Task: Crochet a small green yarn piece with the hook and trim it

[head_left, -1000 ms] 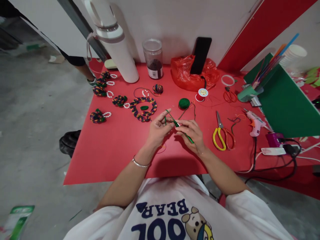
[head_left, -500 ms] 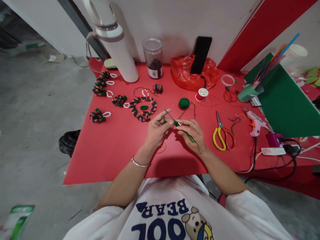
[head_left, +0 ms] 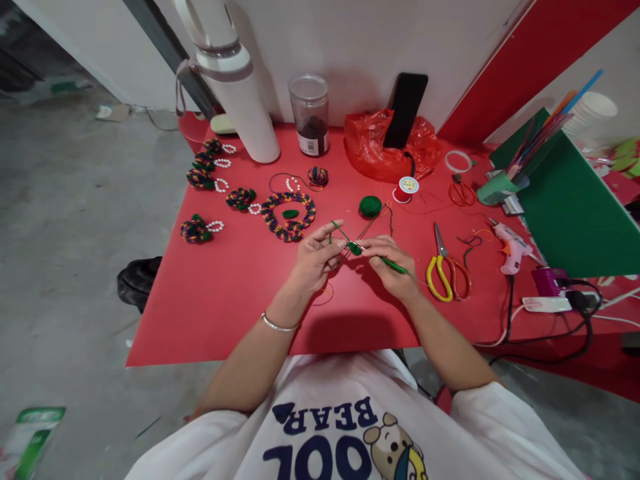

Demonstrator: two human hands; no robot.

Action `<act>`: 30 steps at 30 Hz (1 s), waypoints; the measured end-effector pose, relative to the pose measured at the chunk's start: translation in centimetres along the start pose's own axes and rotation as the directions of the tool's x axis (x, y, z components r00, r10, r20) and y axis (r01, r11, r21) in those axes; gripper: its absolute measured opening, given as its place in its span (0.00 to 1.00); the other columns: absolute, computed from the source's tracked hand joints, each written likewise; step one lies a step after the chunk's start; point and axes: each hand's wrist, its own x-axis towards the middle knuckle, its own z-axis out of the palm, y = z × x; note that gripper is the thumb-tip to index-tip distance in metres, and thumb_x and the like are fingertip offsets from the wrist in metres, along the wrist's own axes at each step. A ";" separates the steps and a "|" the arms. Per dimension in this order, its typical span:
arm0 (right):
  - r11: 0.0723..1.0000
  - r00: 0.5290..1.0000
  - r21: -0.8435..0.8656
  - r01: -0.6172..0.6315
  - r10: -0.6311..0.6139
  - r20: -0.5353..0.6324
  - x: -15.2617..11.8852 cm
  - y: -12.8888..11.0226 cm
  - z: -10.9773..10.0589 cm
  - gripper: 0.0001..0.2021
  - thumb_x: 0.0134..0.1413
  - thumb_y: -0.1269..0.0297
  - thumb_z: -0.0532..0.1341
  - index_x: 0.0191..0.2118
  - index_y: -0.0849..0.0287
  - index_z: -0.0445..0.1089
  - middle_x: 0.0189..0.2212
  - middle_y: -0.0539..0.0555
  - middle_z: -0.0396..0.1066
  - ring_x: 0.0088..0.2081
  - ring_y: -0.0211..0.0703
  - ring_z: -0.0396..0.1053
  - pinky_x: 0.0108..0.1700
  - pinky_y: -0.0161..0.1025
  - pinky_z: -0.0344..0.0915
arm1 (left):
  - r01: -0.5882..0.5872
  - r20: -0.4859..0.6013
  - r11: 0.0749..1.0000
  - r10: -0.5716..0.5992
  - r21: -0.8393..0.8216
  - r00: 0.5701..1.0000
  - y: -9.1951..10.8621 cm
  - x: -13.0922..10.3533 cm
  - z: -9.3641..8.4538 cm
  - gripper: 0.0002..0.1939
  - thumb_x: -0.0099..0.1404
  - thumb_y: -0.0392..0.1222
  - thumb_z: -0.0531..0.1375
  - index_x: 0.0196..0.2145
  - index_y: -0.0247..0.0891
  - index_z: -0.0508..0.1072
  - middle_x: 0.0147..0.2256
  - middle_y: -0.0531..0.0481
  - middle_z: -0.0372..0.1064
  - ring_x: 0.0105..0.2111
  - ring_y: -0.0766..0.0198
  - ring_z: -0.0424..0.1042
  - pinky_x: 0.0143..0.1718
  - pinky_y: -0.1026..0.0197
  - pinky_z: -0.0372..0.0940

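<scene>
My left hand [head_left: 317,259] pinches a small green crocheted piece [head_left: 355,248] between thumb and fingers, with green yarn looped over its raised index finger. In my right hand [head_left: 393,267] is a crochet hook [head_left: 395,265] with a green handle; its metal tip is at the green piece. A ball of green yarn [head_left: 370,206] lies just beyond my hands. To the left sits a multicoloured braided crochet strip [head_left: 289,235] curled in a ring around a small green leaf-shaped piece [head_left: 290,214].
Multicoloured crocheted flowers with bead loops [head_left: 196,230] lie at the left. Scissors with yellow and red handles [head_left: 443,273] and a pink glue gun [head_left: 513,248] are at the right. Behind stand a white bottle [head_left: 245,100], a clear jar [head_left: 310,120] and a phone [head_left: 405,110] on a red bag.
My right hand has turned, bringing the crochet hook to a flatter angle and shifting its handle slightly right. The left hand still holds the green piece with the yarn raised.
</scene>
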 end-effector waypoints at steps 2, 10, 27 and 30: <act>0.999 1.000 0.040 -0.031 0.032 -0.002 -0.1 0.2 -0.1 0.08 0.68 0.62 0.61 0.45 0.48 0.78 0.49 0.53 0.81 0.49 0.48 0.78 0.54 0.53 0.70 | 0.016 0.003 1.000 -0.016 -0.002 1.000 0.0 0.0 0.0 0.29 0.47 0.37 0.76 0.47 0.36 0.78 0.15 0.63 0.60 0.13 0.77 0.53 0.14 0.71 0.43; 0.992 0.997 0.101 -0.073 0.069 0.044 0.1 0.6 -0.4 0.07 0.66 0.58 0.63 0.43 0.46 0.79 0.46 0.52 0.82 0.47 0.48 0.78 0.54 0.53 0.69 | 0.079 -0.017 0.996 -0.079 -0.034 0.997 0.0 0.0 0.0 0.28 0.45 0.36 0.77 0.45 0.35 0.77 0.16 0.63 0.60 0.13 0.78 0.50 0.14 0.72 0.41; 0.998 0.998 -0.019 -0.065 0.066 0.021 0.6 -0.5 -0.3 0.07 0.67 0.61 0.61 0.39 0.52 0.78 0.44 0.55 0.82 0.45 0.47 0.78 0.50 0.52 0.72 | -0.017 -0.101 0.998 0.023 0.061 0.995 -0.4 0.2 0.2 0.29 0.43 0.39 0.77 0.44 0.34 0.78 0.15 0.62 0.63 0.12 0.77 0.54 0.14 0.71 0.45; 0.995 0.998 -0.082 -0.053 0.054 0.015 0.6 -0.5 -0.1 0.08 0.67 0.61 0.61 0.38 0.52 0.77 0.43 0.55 0.82 0.44 0.47 0.78 0.49 0.52 0.73 | -0.100 -0.124 0.989 0.113 0.107 0.986 -0.6 0.2 0.3 0.28 0.44 0.40 0.77 0.44 0.33 0.78 0.15 0.62 0.63 0.13 0.75 0.56 0.15 0.70 0.48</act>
